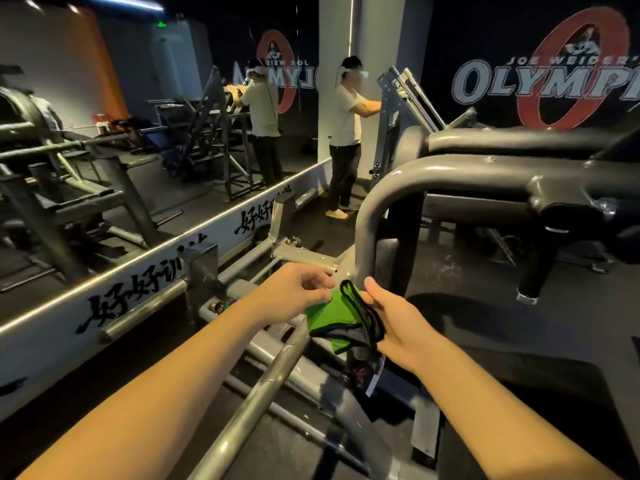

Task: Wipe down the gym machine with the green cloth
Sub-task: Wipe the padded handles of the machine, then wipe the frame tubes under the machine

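1. Dim gym, mirror wall (166, 140) at 10 o'clock; the grey gym machine (375, 202) stands ahead.
2. My left hand (294, 296) pinches the green cloth (323, 318) at centre, and my right hand (398, 327) grips its 3 o'clock edge.
3. I judge I'm still readying the cloth. Next, press it onto the tube at 12 o'clock.

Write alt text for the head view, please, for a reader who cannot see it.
A left hand and a right hand hold a green cloth over a grey gym machine. Beyond, a person in a white shirt stands at another machine.

A person in a white shirt (344, 133) stands against the white pillar (377, 29); a mirror (194, 109) lies left of it, an Olympia wall logo (554, 84) right.
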